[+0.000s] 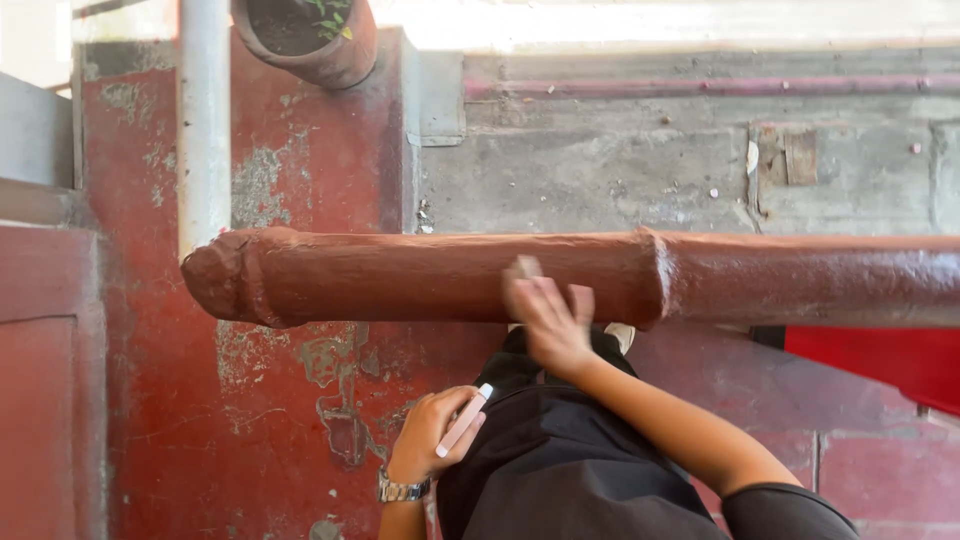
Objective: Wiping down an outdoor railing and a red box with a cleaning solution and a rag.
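Note:
A thick red-brown painted rail [400, 275] runs across the view, ending in a rounded tip at the left. My right hand [548, 320] reaches up to its near side with the fingers stretched against it. They press a small tan piece [526, 266] onto the rail. My left hand [428, 432], with a metal wristwatch [402, 490], is low by my hip. It grips a slim pink flat object [464, 421] with a white end. My black trousers [560, 460] fill the space between the arms.
A white pole [203, 120] stands upright behind the rail's left end. A clay pot with a small plant [305, 40] sits at the top. Below lie a red floor with peeling paint [280, 400], a grey concrete ledge [600, 170] and a pink pipe [700, 87].

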